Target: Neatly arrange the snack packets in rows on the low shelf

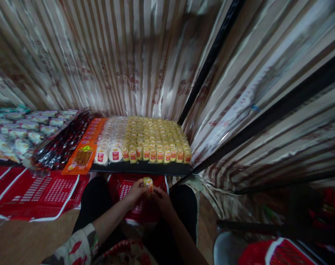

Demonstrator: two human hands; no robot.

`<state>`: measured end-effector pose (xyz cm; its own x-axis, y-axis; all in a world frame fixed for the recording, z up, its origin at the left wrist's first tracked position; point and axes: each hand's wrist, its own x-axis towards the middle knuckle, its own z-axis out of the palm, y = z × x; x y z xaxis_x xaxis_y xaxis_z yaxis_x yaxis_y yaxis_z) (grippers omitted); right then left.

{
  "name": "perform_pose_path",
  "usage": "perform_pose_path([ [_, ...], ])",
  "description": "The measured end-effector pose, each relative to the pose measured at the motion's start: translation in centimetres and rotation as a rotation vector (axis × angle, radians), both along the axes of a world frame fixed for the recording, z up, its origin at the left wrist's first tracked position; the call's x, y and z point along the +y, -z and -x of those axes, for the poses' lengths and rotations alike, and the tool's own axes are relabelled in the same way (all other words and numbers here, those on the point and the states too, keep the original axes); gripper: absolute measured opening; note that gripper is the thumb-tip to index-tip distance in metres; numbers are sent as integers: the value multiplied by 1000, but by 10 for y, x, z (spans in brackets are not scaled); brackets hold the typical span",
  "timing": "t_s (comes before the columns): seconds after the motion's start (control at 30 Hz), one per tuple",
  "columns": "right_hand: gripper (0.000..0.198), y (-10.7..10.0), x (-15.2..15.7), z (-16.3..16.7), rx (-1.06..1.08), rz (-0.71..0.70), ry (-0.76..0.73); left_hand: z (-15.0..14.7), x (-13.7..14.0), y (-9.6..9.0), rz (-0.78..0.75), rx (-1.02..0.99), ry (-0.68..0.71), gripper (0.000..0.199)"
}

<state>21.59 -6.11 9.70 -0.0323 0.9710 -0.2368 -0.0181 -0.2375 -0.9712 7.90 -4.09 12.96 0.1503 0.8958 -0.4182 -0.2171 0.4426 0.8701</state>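
Note:
Between my two hands, above a red basket (125,188), is a small yellow wrapped snack cake (148,182) with a red and white label. My left hand (138,190) grips it from the left, fingers closed on its side. My right hand (161,198) meets its lower right side, fingers also closed on it. Just beyond my hands, rows of similar yellow wrapped cakes (159,143) stand on a black shelf (145,168). White round wrapped cakes (108,147) line up to their left.
An orange snack packet (86,151), dark shiny packets (60,143) and white pouches (26,129) fill the shelf's left part. Red baskets (40,191) sit below. Black frame bars (255,114) and a striped curtain (145,55) enclose the back and right.

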Motion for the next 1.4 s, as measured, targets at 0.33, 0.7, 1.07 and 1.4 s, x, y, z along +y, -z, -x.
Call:
perform_pose_path([
  [0.33,45,-20,12,-16,196,-56,248,-35,42,-28,-308,423,153,26],
  [0.7,40,-33,31,-44,-642,-519,582,-97,74,-56,-536,764,178,30],
  [1.07,32,-8,55,-67,-650,-571,536,-128,86,-56,-582,984,136,22],
  [1.4,37,-6,63,-76,-660,-545,561,-148,96,-56,-579,982,172,25],
])
